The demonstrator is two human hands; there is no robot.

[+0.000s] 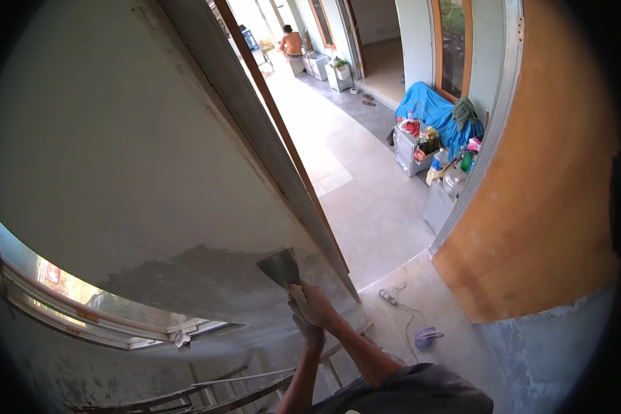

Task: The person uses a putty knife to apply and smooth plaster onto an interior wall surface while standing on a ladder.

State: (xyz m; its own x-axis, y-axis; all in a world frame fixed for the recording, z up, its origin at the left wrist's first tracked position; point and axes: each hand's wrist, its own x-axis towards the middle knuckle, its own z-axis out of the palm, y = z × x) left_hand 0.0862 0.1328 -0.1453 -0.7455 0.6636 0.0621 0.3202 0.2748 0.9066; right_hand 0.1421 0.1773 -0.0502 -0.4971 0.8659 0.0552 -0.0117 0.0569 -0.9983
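A putty knife (280, 268) with a wide, dark blade is held against the wall (152, 138), beside a patch of rough grey plaster (200, 272). My right hand (315, 305) is closed around its handle, just below the blade. My left hand (308, 329) is pressed up against the right one at the lower end of the handle, its fingers partly hidden. The handle itself is almost wholly covered by both hands.
A wooden ladder (221, 390) stands below my arms. A window (83, 297) is at left. An orange door (538, 186) stands at right. On the floor lie a power strip (388, 297) and purple fan (426, 337). Outside, a person (292, 44) sits far off; a blue tarp (428, 110) covers something.
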